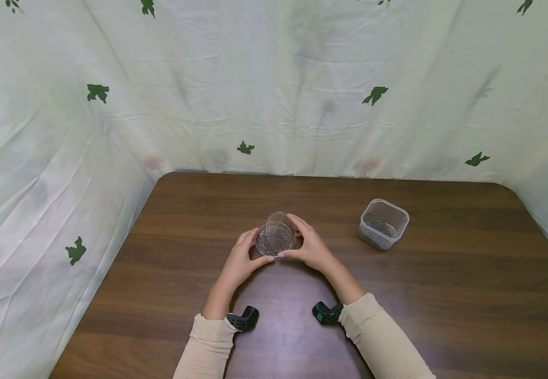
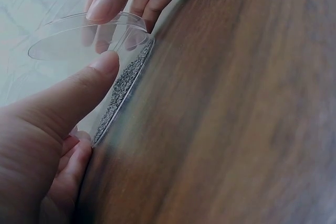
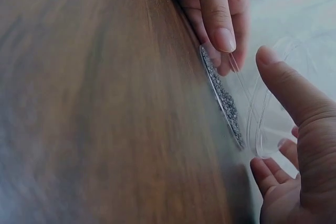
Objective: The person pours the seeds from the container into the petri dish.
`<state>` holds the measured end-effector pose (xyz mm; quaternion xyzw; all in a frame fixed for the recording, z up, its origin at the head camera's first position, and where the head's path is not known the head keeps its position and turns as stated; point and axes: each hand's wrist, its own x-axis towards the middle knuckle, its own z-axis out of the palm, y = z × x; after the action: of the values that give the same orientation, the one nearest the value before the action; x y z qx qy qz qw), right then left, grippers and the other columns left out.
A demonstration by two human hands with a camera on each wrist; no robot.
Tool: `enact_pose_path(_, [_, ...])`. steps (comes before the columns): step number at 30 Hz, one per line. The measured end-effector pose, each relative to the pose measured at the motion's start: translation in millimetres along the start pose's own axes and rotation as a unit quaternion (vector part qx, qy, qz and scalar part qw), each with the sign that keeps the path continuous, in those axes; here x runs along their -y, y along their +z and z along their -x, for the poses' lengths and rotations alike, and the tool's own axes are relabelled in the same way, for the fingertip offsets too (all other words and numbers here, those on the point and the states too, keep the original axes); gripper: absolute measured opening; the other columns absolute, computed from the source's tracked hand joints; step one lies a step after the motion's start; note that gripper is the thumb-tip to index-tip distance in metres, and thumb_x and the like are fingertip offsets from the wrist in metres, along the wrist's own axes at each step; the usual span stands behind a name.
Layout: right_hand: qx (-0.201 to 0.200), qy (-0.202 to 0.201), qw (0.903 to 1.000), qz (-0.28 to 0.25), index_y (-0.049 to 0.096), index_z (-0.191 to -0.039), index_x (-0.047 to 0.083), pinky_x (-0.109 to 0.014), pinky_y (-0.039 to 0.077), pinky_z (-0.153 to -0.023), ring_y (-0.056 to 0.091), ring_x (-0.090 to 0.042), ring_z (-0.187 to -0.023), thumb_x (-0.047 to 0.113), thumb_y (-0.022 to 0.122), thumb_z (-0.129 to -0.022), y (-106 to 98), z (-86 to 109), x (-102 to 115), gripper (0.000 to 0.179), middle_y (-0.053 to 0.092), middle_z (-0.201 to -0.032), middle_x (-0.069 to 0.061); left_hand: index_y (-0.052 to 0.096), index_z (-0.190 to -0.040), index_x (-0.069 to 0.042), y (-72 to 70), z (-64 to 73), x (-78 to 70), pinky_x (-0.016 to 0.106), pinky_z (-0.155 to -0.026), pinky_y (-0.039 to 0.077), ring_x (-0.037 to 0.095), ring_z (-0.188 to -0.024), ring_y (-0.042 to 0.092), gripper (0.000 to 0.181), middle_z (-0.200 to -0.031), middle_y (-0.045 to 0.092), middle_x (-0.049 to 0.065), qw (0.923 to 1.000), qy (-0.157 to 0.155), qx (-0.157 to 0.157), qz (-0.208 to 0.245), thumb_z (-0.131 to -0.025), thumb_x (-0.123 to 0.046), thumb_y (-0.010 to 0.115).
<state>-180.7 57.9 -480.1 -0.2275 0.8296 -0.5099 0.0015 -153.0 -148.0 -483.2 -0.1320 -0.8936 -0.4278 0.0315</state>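
A round clear petri dish with dark grey granules sits low over the table between the hands. My left hand holds its left side, thumb at the near rim and fingers behind. A clear lid stands tilted over the granules, partly overlapping the dish. My right hand grips this lid at its edge, thumb in front and fingers at the far side. In the right wrist view the granules slope along the dish's lower edge. Whether the dish touches the table cannot be told.
A clear square plastic tub with similar dark granules stands to the right on the brown wooden table. Pale curtains with green leaf shapes hang behind and beside the table.
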Motion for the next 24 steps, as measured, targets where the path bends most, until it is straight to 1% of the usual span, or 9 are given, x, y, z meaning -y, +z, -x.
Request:
enact_pose_path(5, [-0.001, 0.002, 1.0, -0.003, 0.034, -0.138, 0.011, -0.035, 0.042, -0.089, 0.048, -0.025, -0.107, 0.024, 0.083, -0.062, 1, 0.4, 1, 0.092, 0.033, -0.14, -0.009, 0.037, -0.133, 0.002, -0.8, 1.1, -0.5, 0.035, -0.093, 0.039, 0.028, -0.111, 0.047, 0.082, -0.129, 0.04, 0.019, 1.0, 0.0, 0.0, 0.005, -0.068, -0.026, 0.078])
enact_pose_path(11, [-0.001, 0.006, 1.0, -0.006, 0.037, -0.136, 0.011, -0.034, 0.042, -0.089, 0.051, -0.026, -0.105, 0.022, 0.083, -0.062, 3, 0.7, 1, 0.088, 0.037, -0.137, -0.009, 0.036, -0.133, 0.004, -0.6, 1.7, -0.5, 0.034, -0.093, 0.039, 0.028, -0.111, 0.047, 0.082, -0.128, 0.039, 0.02, 0.9999, 0.0, -0.001, 0.014, -0.068, -0.022, 0.079])
enact_pose_path(16, [0.002, 0.013, 0.9997, -0.022, 0.039, -0.134, 0.007, -0.034, 0.041, -0.09, 0.05, -0.026, -0.107, 0.019, 0.084, -0.061, 4, 0.3, 2, 0.086, 0.042, -0.132, -0.011, 0.035, -0.133, 0.006, 0.1, 0.7, 0.8, 0.032, -0.093, 0.039, 0.028, -0.112, 0.046, 0.084, -0.128, 0.039, 0.02, 0.9996, 0.0, 0.002, 0.027, -0.067, -0.021, 0.079])
enact_pose_path(19, [-0.001, -0.002, 0.9992, -0.039, 0.039, -0.133, 0.004, -0.034, 0.04, -0.091, 0.048, -0.026, -0.11, 0.017, 0.084, -0.061, 5, -0.1, 1, 0.085, 0.045, -0.128, -0.013, 0.035, -0.133, 0.006, -0.5, -0.1, 0.2, 0.031, -0.094, 0.038, 0.028, -0.113, 0.046, 0.084, -0.128, 0.039, 0.02, 0.9991, -0.003, 0.002, 0.043, -0.067, -0.019, 0.08])
enact_pose_path(22, [0.001, -0.019, 0.9983, -0.056, 0.038, -0.131, -0.004, -0.04, 0.038, -0.093, 0.045, -0.033, -0.113, 0.01, 0.082, -0.062, 1, 1.9, 15, 0.083, 0.044, -0.126, -0.021, 0.035, -0.133, 0.006, -1.7, -0.5, -1.0, 0.028, -0.094, 0.037, 0.028, -0.113, 0.045, 0.083, -0.127, 0.038, 0.021, 0.9977, -0.01, 0.005, 0.067, -0.067, -0.016, 0.08])
enact_pose_path(24, [0.003, -0.023, 0.998, -0.059, 0.037, -0.13, -0.006, -0.039, 0.037, -0.094, 0.043, -0.032, -0.115, 0.01, 0.082, -0.062, 0, 1.7, 16, 0.083, 0.043, -0.127, -0.022, 0.035, -0.133, 0.005, -2.5, -0.6, -1.2, 0.026, -0.094, 0.036, 0.028, -0.114, 0.045, 0.082, -0.127, 0.038, 0.021, 0.9965, -0.012, 0.006, 0.083, -0.067, -0.015, 0.079])
